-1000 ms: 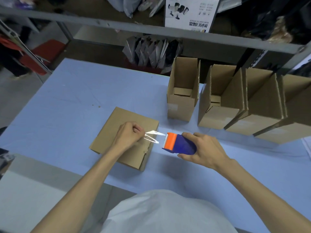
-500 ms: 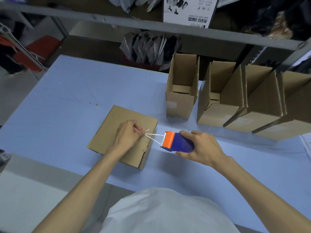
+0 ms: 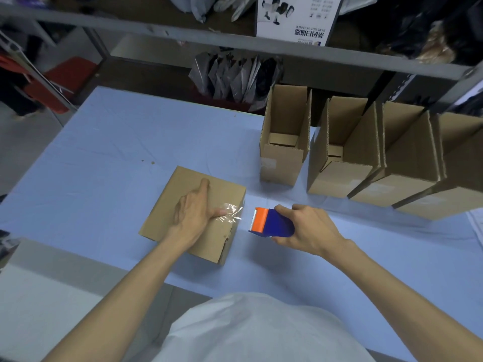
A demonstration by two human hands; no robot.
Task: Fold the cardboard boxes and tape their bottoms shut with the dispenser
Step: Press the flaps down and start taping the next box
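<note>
A folded cardboard box (image 3: 167,210) lies bottom-up on the blue table (image 3: 109,163) in front of me. My left hand (image 3: 194,214) rests flat on it with straight fingers, the thumb pressing a crinkled strip of clear tape (image 3: 232,211) near the box's right edge. My right hand (image 3: 308,228) grips the blue and orange tape dispenser (image 3: 270,223) just right of the box, its orange blade end facing the tape and a small gap between them.
Several upright open cardboard boxes (image 3: 285,142) stand in a row at the back right of the table. A grey metal shelf rail (image 3: 209,43) runs across above, with grey bags (image 3: 235,77) behind the table's far edge. The near table edge is by my torso.
My left hand opened from a pinch on the tape end and now lies flat on the box, pressing the tape down. The strip no longer spans to the dispenser, which stays just right of the box.
</note>
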